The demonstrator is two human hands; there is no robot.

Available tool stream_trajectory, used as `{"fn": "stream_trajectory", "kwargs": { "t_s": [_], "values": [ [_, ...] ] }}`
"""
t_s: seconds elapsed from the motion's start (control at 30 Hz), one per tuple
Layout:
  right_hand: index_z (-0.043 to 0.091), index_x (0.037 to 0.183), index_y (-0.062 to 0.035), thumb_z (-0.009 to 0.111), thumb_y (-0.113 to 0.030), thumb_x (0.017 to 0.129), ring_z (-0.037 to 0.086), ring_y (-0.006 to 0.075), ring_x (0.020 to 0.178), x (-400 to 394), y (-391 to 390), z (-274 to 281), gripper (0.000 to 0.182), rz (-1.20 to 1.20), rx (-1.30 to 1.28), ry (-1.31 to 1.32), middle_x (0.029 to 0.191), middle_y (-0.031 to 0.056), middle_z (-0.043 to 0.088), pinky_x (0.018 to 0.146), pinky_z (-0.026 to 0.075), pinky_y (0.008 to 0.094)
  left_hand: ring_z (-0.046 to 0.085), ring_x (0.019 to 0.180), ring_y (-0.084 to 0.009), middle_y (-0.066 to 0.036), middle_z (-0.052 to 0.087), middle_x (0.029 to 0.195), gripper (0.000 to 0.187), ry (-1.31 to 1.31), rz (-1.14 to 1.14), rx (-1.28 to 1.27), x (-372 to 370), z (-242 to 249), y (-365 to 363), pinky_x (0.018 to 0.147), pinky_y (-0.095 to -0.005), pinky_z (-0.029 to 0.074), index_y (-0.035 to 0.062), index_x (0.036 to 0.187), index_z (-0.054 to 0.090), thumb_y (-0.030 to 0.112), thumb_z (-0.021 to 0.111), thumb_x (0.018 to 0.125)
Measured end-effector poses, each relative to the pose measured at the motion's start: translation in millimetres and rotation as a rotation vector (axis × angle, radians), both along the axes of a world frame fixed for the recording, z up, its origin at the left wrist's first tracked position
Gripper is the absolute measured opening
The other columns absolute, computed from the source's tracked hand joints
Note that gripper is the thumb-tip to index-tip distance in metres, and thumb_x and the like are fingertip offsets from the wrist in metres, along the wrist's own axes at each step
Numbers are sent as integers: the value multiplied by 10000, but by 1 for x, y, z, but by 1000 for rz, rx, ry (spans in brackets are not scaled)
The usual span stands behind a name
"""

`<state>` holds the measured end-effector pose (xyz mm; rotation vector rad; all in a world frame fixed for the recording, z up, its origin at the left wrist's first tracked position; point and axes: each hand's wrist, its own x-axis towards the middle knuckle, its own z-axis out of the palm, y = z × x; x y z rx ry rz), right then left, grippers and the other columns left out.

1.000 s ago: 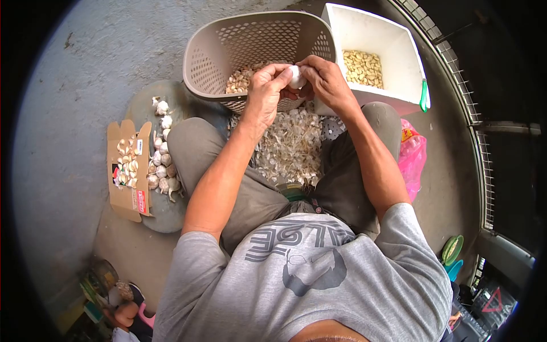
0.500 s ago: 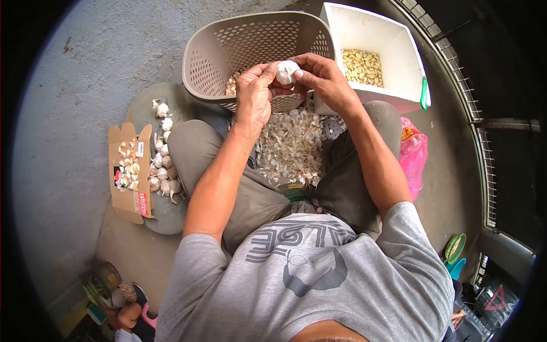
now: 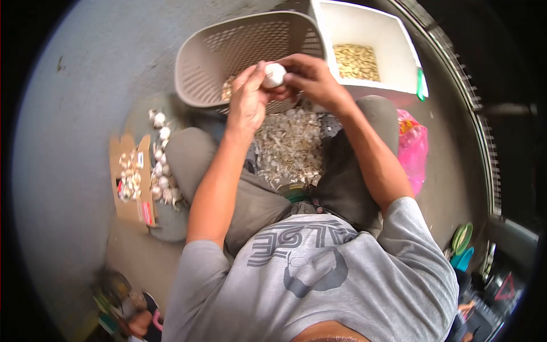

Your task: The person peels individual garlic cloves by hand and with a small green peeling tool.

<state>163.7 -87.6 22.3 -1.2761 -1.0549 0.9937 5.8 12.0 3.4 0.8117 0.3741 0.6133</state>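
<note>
A white garlic bulb (image 3: 274,75) is held between both hands, just over the near rim of a grey-brown perforated basket (image 3: 194,77). My left hand (image 3: 248,100) grips the bulb from the left, thumb on its side. From the right, the fingers of my right hand (image 3: 312,80) are closed on the same bulb. Some cloves (image 3: 227,90) show inside the basket, partly hidden by my left hand. Below the hands, between my legs, lies a heap of papery garlic skins (image 3: 290,145).
A white foam box (image 3: 393,77) holding peeled cloves (image 3: 356,61) stands right of the basket. At left are a cardboard tray (image 3: 126,211) of cloves and several whole bulbs (image 3: 164,182). A pink plastic bag (image 3: 413,151) lies by my right knee. Another person's limb (image 3: 139,324) shows lower left.
Both hands and the garlic bulb have shifted slightly left and down, and the bulb looks turned. The whole view has swung a little, so the basket and box sit further left.
</note>
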Motion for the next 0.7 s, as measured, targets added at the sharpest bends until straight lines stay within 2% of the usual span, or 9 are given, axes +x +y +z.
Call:
{"fn": "stream_trajectory", "kwargs": {
  "t_s": [0.03,0.07,0.13,0.2,0.33,0.4,0.47,0.6,0.7],
  "values": [
    [624,1230,57,610,74,919,660,125,713,-2,-1,3,312,-19,6,-86,901,94,699,600,566,296,714,739,-191,-120,706,965,348,34,56,51,4,-7,-2,640,-341,632,-31,1155,640,299,585,1057],
    [637,1235,31,591,114,869,689,193,765,-6,1,2,378,-86,-6,-162,948,138,698,671,587,349,699,739,-176,-110,706,970,348,97,131,63,8,6,-11,632,-326,609,-24,1172,640,300,595,1052],
    [657,1170,37,551,126,812,678,402,994,4,-5,-4,384,-223,368,-803,1138,233,662,888,551,448,664,705,-160,-87,699,952,327,118,52,61,5,-5,-2,602,-306,563,-18,1178,643,279,612,1044],
    [661,1124,47,556,118,803,682,397,1007,9,-19,19,345,-177,227,-654,1125,221,685,897,542,430,658,694,-152,-82,697,932,310,156,38,40,5,-1,-5,581,-287,535,-2,1165,653,279,625,1038],
    [680,1152,-14,638,-26,945,705,223,938,41,-29,31,211,-175,127,-572,1098,171,722,800,559,341,655,646,-153,-75,698,890,306,242,-16,64,6,-1,-9,540,-267,512,-2,1157,660,277,634,1035],
    [698,1168,-47,677,-324,993,706,266,975,62,-45,48,329,-281,-69,-727,1084,168,728,868,557,406,656,630,-155,-74,699,878,312,266,-29,82,8,-2,-10,527,-264,508,-5,1159,660,280,637,1034],
    [686,1198,-47,676,-376,990,687,313,1044,110,-57,37,389,-315,-22,-879,1133,178,714,932,539,437,657,620,-158,-74,700,873,320,283,-27,107,8,-2,-11,516,-263,506,-8,1165,658,284,639,1033],
    [664,1239,-50,723,-410,930,641,361,1128,238,-112,-6,478,-666,-167,-1264,1235,185,647,963,520,479,661,631,-160,-80,704,883,331,269,-35,72,7,4,-13,521,-262,513,-7,1172,659,291,642,1031],
    [510,1464,-135,689,-307,954,479,441,1365,298,-167,-34,567,-828,-709,-1318,1529,228,435,1123,431,493,668,690,-178,-88,701,936,321,221,-74,16,6,5,-11,580,-302,527,-5,1198,649,274,615,1043]
  ]
}}
